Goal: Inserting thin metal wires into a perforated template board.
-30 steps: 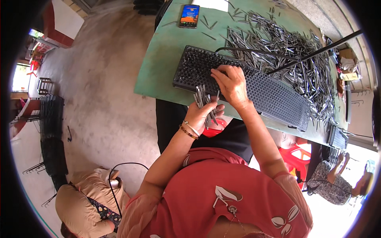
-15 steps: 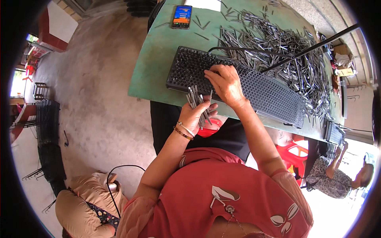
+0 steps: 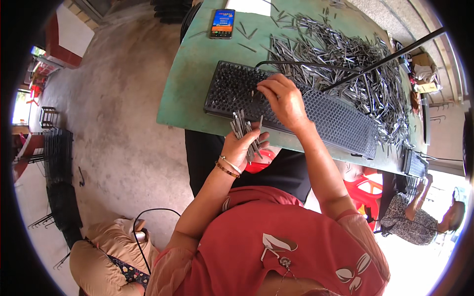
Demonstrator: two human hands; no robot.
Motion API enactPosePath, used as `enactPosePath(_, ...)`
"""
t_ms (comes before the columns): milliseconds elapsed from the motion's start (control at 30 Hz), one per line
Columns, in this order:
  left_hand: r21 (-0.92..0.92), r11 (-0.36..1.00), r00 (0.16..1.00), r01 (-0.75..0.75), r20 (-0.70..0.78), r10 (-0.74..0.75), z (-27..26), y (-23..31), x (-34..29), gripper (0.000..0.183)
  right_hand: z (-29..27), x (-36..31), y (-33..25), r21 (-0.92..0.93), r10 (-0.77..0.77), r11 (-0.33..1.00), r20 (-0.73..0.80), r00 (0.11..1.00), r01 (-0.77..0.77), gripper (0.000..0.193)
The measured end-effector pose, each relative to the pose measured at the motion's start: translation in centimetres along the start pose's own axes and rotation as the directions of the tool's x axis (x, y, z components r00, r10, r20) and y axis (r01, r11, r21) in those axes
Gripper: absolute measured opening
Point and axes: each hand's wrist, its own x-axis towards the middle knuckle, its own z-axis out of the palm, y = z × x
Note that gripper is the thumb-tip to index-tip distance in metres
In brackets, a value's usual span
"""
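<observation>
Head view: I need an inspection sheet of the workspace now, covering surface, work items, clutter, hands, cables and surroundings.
Surface: green tabletop, piled with thin grey pieces.
Work items: long black tray with round holes; its left part looks filled.
Clutter: phone, white sheet, black rod over the pieces.
Hands: left hand gripping a bunch of grey pieces; right hand at the tray, its hold unclear.
Cables: dark curved strand, cable or rod unclear.
Surroundings: red stool; person lower left, another person right.

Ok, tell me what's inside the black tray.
In the tray, dark slim pieces crowd the left part; the right part shows a honeycomb of holes. The right hand hides some middle holes, and hole bottoms can't be made out.
</observation>
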Motion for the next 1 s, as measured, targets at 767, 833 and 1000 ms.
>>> enactPosePath(767,0.002,1.0,1.0,0.006,-0.006,-0.006,-0.8,0.2,-0.2,0.02,1.6,1.1,-1.3,-0.077,-0.141,0.987,-0.013,0.99,0.139,0.012)
enactPosePath(833,-0.009,1.0,1.0,0.003,-0.001,-0.003,-0.9,0.1,0.0,0.02,2.0,0.9,-0.8,-0.087,-0.137,0.987,0.019,0.99,0.138,0.014)
enactPosePath(1000,-0.009,1.0,1.0,0.006,0.001,-0.006,-1.2,0.2,-0.1,0.02,2.4,0.8,-1.1,-0.102,-0.17,0.979,0.058,0.984,0.175,0.018)
